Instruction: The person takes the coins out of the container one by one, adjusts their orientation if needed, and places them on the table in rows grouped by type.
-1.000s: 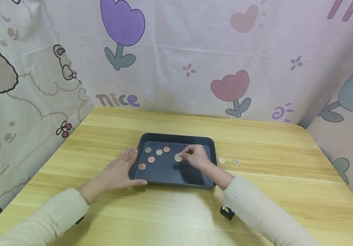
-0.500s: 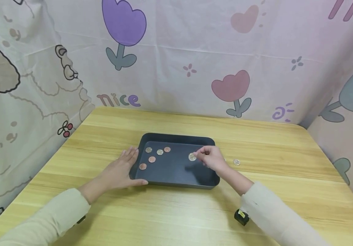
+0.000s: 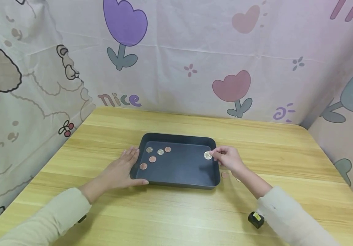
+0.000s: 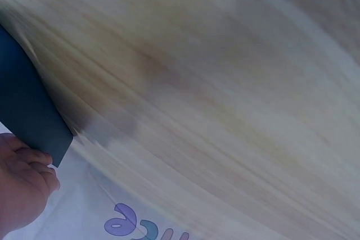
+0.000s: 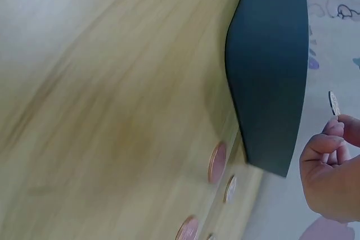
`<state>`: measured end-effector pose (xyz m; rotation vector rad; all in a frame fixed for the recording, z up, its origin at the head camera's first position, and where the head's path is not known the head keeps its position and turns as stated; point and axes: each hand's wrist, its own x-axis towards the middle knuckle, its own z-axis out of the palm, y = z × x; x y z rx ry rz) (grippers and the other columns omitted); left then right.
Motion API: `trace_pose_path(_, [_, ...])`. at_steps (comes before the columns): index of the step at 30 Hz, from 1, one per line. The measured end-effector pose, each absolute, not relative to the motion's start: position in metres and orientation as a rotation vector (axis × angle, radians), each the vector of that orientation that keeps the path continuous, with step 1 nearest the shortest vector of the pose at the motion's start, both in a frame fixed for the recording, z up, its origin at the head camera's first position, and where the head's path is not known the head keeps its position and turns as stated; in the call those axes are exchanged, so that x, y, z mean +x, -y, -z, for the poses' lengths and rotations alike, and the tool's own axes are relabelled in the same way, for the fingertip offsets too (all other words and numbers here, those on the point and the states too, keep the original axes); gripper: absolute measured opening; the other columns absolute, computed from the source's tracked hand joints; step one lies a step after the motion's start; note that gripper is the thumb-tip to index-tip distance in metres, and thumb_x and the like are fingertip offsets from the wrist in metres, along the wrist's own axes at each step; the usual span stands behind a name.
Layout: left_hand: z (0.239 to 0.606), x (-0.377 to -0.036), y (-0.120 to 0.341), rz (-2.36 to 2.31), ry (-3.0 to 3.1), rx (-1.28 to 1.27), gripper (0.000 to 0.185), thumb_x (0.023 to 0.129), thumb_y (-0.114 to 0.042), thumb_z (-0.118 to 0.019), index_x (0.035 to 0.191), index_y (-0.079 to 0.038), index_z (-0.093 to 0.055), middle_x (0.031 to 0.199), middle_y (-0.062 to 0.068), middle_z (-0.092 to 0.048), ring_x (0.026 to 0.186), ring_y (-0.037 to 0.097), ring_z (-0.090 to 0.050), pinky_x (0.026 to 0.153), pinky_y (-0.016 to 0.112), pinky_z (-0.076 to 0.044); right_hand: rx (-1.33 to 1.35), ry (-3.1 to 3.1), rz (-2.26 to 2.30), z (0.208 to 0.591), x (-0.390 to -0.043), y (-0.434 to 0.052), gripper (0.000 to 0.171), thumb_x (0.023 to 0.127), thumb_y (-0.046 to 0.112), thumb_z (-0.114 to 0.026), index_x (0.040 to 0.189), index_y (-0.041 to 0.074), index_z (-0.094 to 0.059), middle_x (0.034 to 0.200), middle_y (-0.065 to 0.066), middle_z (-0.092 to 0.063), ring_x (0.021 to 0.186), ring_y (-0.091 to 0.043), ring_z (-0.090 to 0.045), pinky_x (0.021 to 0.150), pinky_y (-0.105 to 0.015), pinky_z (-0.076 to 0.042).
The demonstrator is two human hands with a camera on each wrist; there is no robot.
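Note:
My right hand (image 3: 228, 159) pinches a pale gold coin (image 3: 208, 155) between thumb and fingertips, over the right end of a dark grey tray (image 3: 176, 185). In the right wrist view the same coin (image 5: 334, 103) stands edge-up above the tray's rim. My left hand (image 3: 118, 172) rests against the tray's left end, fingers extended along the outer wall and thumb at the near rim. Inside the tray, toward the left, lie several coins, some copper like this one (image 3: 152, 159), some duller gold (image 3: 160, 152).
Right of the tray, a copper coin (image 3: 224, 175) lies on the wooden table (image 3: 176, 212); my right forearm partly covers another coin (image 3: 238, 180). Several coins there show in the right wrist view, including a copper one (image 5: 217, 162). A patterned cloth (image 3: 170, 68) hangs behind the table.
My right hand has moved right with the coin, from the tray's middle to its right end. The left hand and the coins lying in the tray stay put.

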<state>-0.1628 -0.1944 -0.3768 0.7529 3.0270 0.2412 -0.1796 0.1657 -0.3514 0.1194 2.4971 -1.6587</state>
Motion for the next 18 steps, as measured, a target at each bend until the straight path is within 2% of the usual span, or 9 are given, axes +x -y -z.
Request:
trace_pose_path(7, [0.375,-0.162,0.193,-0.256,-3.019,0.758,0.114,0.07,-0.072,-0.058,0.141,0.011,-0.027,0.149,0.027,-0.024,0.14,0.041,-0.018,0.115,0.047,-0.023,0.139,-2.513,1.645,0.351,-0.178,-0.193,0.015,0.089,0.013,-0.059,0.087,-0.002,-0.059,0.06,0.006,-0.051,0.052,-0.004,-0.043,0.048,-0.017,-0.038])
trace_pose_path(18, [0.375,-0.163,0.193,-0.255,-3.017,0.755,0.114,0.07,-0.072,-0.058,0.141,0.011,-0.026,0.149,0.027,-0.024,0.14,0.04,-0.018,0.115,0.047,-0.022,0.157,-2.557,1.557,0.358,-0.174,-0.244,0.023,0.093,0.015,-0.053,0.099,-0.007,-0.057,0.067,0.006,-0.055,0.057,-0.002,-0.047,0.051,-0.016,-0.043])
